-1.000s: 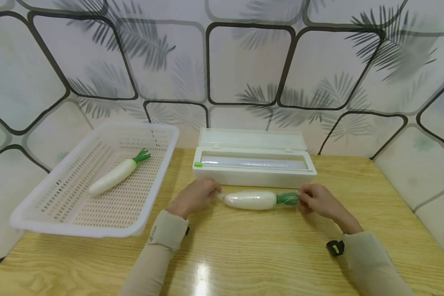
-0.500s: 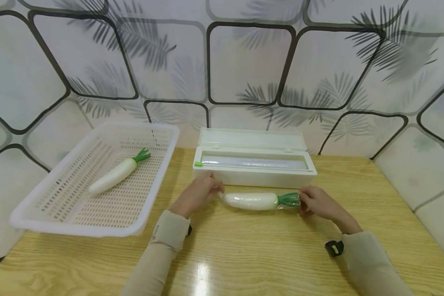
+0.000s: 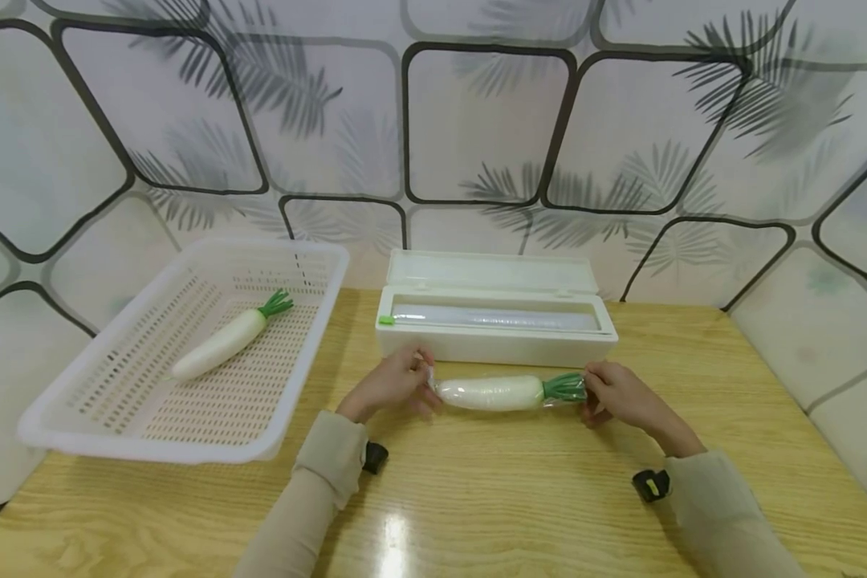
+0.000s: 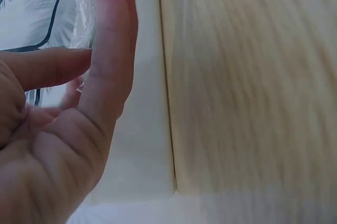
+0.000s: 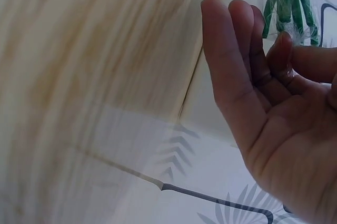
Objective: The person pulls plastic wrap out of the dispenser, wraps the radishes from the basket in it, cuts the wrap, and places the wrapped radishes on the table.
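Note:
A white radish (image 3: 490, 392) with green leaf stalks (image 3: 565, 387) lies sideways between my hands, wrapped in shiny cling film. At its root tip my left hand (image 3: 393, 383) pinches the twisted end of the film; crinkled film (image 4: 84, 10) shows behind the thumb and fingers in the left wrist view. My right hand (image 3: 621, 395) pinches the film's other end beside the stalks. In the right wrist view, thumb and forefinger meet at the gathered film (image 5: 296, 33), under the green stalks (image 5: 288, 2), while the other fingers (image 5: 231, 60) extend past it.
Just behind the radish stands a white cling film box (image 3: 497, 348), lid (image 3: 491, 271) raised, with a film roll (image 3: 491, 317) and a green slider (image 3: 386, 320). At left, a white plastic basket (image 3: 152, 449) holds an unwrapped radish (image 3: 220, 347). A patterned wall backs the wooden table (image 3: 520, 498).
My left hand has turned and shifted slightly right at the root tip, its fingers changing position around the film's end. The right hand has barely moved, and the radish lies almost where it was.

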Available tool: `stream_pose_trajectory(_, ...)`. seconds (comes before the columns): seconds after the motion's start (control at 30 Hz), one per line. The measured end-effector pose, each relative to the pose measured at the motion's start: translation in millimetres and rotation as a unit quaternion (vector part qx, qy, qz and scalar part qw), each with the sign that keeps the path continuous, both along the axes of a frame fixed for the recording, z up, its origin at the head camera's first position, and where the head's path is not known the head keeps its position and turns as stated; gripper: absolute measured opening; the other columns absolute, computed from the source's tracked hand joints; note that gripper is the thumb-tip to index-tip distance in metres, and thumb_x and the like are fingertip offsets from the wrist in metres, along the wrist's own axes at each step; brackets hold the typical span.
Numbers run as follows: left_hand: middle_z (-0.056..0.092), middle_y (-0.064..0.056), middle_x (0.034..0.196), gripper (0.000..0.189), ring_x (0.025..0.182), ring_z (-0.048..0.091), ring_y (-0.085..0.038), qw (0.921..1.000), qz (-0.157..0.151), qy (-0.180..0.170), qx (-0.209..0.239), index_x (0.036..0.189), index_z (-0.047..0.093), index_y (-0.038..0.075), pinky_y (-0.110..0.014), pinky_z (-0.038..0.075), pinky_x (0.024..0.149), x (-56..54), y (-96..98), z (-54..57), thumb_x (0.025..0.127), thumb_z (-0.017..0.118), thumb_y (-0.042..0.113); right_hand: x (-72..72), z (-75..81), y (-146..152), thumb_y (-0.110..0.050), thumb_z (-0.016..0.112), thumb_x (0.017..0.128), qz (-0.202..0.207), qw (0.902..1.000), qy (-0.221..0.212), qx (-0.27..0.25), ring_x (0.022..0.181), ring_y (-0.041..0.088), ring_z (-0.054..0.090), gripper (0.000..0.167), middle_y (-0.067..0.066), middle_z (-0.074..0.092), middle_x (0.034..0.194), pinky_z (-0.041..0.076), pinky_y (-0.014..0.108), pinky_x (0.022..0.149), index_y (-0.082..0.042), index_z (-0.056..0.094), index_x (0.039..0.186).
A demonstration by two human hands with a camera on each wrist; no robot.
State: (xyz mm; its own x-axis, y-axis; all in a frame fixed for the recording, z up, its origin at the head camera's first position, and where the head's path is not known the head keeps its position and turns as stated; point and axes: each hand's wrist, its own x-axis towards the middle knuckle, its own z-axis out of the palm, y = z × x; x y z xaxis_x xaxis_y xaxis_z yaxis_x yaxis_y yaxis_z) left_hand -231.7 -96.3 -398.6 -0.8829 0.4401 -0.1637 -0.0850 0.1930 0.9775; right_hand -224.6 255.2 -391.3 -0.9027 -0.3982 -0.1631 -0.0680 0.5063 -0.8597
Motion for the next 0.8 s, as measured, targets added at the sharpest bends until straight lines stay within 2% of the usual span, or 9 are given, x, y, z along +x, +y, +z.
stream_pose_trajectory(0.07,0.064,-0.027,0.089,0.004,0.075,0.073,-0.033,0.9996,0.023,-0.002,0.020,0.105,0.038,-0.004,-0.039,0.062,0.069,-1.0,-0.3,0.9,0.104,0.037,-0.008,-0.1,0.0,-0.2,0.001,0.032,0.107,-0.002,1.0000,-0.001,0.001,0.067,0.022,0.064,0.029,0.012,0.058,0.075,0.061,0.037,0.061,0.008,0.054,0.090)
stream_pose_trajectory(0.17,0.068,-0.027,0.083,0.009,0.071,0.074,-0.029,0.9981,0.052,0.007,0.031,0.098,0.039,-0.001,-0.039,0.062,0.070,-2.1,-0.9,2.4,0.103,0.043,-0.007,-0.9,-0.4,-0.3,0.001,0.032,0.107,-0.005,1.0000,-0.006,0.002,0.066,0.021,0.063,0.029,0.012,0.058,0.074,0.061,0.037,0.060,0.007,0.053,0.089)
stream_pose_trajectory(0.27,0.069,-0.024,0.085,0.003,0.073,0.073,-0.026,0.9974,0.064,0.012,0.031,0.102,0.046,-0.006,-0.038,0.061,0.073,-1.8,-1.7,3.0,0.104,0.044,-0.005,-1.8,-1.0,-0.1,0.001,0.031,0.107,-0.003,0.9999,-0.013,-0.001,0.066,0.020,0.063,0.029,0.012,0.059,0.075,0.061,0.036,0.059,0.008,0.054,0.090)
stream_pose_trajectory(0.4,0.069,-0.022,0.092,0.021,0.082,0.071,-0.026,0.9984,0.046,0.029,0.014,0.118,0.053,-0.016,-0.038,0.060,0.080,-1.4,-2.3,0.7,0.103,0.046,-0.003,-2.4,-1.7,0.3,0.001,0.030,0.107,0.001,0.9997,-0.021,-0.007,0.066,0.019,0.063,0.029,0.013,0.062,0.077,0.061,0.036,0.059,0.009,0.054,0.093)
stream_pose_trajectory(0.53,0.068,-0.017,0.098,0.033,0.088,0.066,-0.021,0.9975,0.007,0.066,-0.024,0.125,0.057,-0.017,-0.031,0.057,0.081,-0.1,-2.8,-1.3,0.096,0.060,-0.004,-2.9,-2.0,0.3,0.001,0.029,0.108,0.001,0.9994,-0.029,-0.016,0.066,0.019,0.063,0.030,0.013,0.062,0.078,0.061,0.036,0.059,0.010,0.054,0.094)
stream_pose_trajectory(0.67,0.068,-0.014,0.093,0.038,0.082,0.062,-0.016,0.9947,-0.016,0.083,-0.059,0.125,0.062,-0.014,-0.027,0.053,0.073,3.0,0.0,0.1,0.088,0.070,-0.008,-3.4,-1.8,-0.4,0.000,0.030,0.108,-0.001,0.9990,-0.036,-0.024,0.067,0.020,0.064,0.030,0.014,0.062,0.078,0.061,0.037,0.061,0.010,0.054,0.094)
stream_pose_trajectory(0.8,0.063,-0.007,0.086,0.030,0.075,0.056,-0.013,0.9919,-0.012,0.089,-0.090,0.116,0.067,-0.010,-0.023,0.047,0.064,5.6,3.6,1.6,0.087,0.072,-0.007,-3.3,-0.4,0.5,-0.001,0.032,0.108,-0.006,0.9987,-0.043,-0.028,0.068,0.021,0.065,0.029,0.015,0.063,0.081,0.061,0.038,0.063,0.010,0.055,0.095)
